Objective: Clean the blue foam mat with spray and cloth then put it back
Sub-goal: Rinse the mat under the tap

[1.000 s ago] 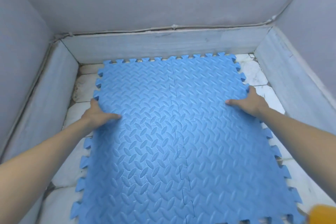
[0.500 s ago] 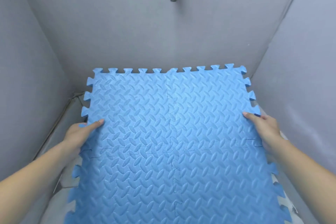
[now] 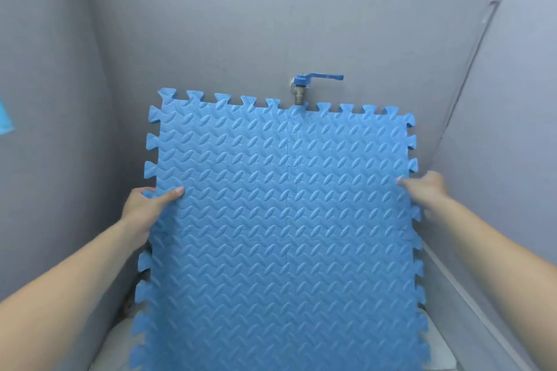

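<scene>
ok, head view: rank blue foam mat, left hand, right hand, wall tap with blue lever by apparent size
1. Blue interlocking foam mat, by far the largest.
2. Left hand and right hand: look about alike, each partly hidden behind a mat edge, so no ranking between them.
3. Metal wall tap with blue lever, smallest; it is also farthest from the camera.

no readable text, labels, brands or numbers anywhere in view
</scene>
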Motion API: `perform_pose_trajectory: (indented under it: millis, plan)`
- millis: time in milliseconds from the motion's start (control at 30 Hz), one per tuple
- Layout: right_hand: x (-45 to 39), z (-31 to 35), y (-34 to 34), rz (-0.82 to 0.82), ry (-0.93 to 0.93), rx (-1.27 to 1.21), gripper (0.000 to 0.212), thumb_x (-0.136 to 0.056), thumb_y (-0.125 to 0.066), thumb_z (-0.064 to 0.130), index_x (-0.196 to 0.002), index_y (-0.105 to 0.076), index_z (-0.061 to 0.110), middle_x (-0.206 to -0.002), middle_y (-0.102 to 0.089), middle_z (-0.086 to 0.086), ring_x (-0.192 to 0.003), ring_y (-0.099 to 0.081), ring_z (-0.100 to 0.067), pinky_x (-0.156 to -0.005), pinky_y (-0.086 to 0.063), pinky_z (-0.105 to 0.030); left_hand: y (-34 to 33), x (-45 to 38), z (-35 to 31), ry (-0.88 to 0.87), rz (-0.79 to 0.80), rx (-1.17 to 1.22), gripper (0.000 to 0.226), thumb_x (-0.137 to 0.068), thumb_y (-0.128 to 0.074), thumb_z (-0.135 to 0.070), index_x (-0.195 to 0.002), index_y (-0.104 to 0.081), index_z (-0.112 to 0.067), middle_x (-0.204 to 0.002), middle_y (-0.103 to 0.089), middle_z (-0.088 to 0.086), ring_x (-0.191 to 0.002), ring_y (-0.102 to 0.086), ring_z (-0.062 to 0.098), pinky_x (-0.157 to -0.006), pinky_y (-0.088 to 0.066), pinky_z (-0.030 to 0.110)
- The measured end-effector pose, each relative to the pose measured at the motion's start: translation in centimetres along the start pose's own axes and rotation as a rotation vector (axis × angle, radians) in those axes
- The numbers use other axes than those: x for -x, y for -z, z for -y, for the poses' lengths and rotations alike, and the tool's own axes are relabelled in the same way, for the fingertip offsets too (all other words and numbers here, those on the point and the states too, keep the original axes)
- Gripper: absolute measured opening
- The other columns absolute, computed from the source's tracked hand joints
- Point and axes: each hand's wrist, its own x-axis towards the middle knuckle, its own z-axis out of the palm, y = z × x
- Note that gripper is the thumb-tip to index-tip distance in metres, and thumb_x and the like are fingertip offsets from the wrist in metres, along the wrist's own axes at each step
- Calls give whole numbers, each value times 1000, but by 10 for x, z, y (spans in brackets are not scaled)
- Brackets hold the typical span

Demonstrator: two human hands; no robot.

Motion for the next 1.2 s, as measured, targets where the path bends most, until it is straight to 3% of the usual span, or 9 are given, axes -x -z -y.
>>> perform_pose_trajectory:
  millis: [133,267,400,633,700,800,867,967,1200]
  plan:
    - [25,128,-14,-66,544,155,61,-93,-58,36,-141,-39,3,-150,-37,-13,-138,-35,-29,-106,-31,-35,-20,5,11,11,-75,4,69,-69,-83,-41,-120,-46,-14,-114,-50,2,-100,-51,23,-80,-43,37]
    - [18,214,-40,46,832,586,78,-95,-45,53,-154,-18,9,-162,-19,-8,-152,-5,-26,-121,-4,-45,-25,1,16,-13,-89,21,60,-71,-82,-38,-114,-46,-17,-115,-49,2,-97,-51,24,-75,-41,37]
    - [14,232,-56,123,838,735,75,-92,-48,56,-149,-27,11,-156,-32,-9,-148,-19,-26,-120,-6,-51,-27,4,8,-66,-139,19,65,-69,-83,-38,-122,-51,-16,-116,-52,1,-99,-53,24,-78,-44,38]
    - [18,250,-70,44,838,821,75,-92,-52,48,-149,-24,9,-151,-35,-14,-142,-27,-31,-121,-11,-46,4,-4,-14,-129,0,-261,61,-62,-83,-51,-93,-50,-11,-96,-60,-2,-82,-57,15,-60,-42,32]
    - [20,243,-71,39,833,861,76,-93,-53,45,-150,-21,7,-151,-33,-15,-143,-26,-32,-121,-11,-45,10,-8,-15,-108,59,-318,66,-61,-83,-53,-100,-51,-11,-101,-60,-2,-88,-58,17,-65,-45,31]
    - [21,229,-65,57,765,930,74,-92,-54,42,-149,-24,5,-150,-36,-16,-142,-28,-33,-121,-10,-44,4,-9,1,-70,143,-286,84,-58,-84,-54,-122,-56,-8,-118,-63,1,-104,-62,21,-89,-51,38]
    - [27,230,-66,36,743,966,74,-91,-55,39,-148,-25,4,-149,-36,-16,-142,-28,-33,-121,-8,-44,3,-6,6,-61,175,-236,71,-61,-84,-48,-116,-62,-9,-113,-69,2,-97,-66,21,-88,-53,39]
    - [32,230,-72,11,743,968,76,-88,-54,36,-149,-22,3,-149,-35,-16,-143,-26,-32,-122,-6,-42,-1,-1,10,-67,151,-191,52,-74,-79,-35,-114,-59,-7,-110,-67,3,-87,-65,14,-69,-50,25]
    - [27,229,-63,63,774,924,72,-88,-51,27,-149,-23,1,-149,-34,-17,-143,-26,-32,-122,-7,-42,-16,20,-5,-61,106,-157,43,-79,-76,-27,-111,-54,-9,-111,-61,3,-91,-59,19,-81,-45,32]
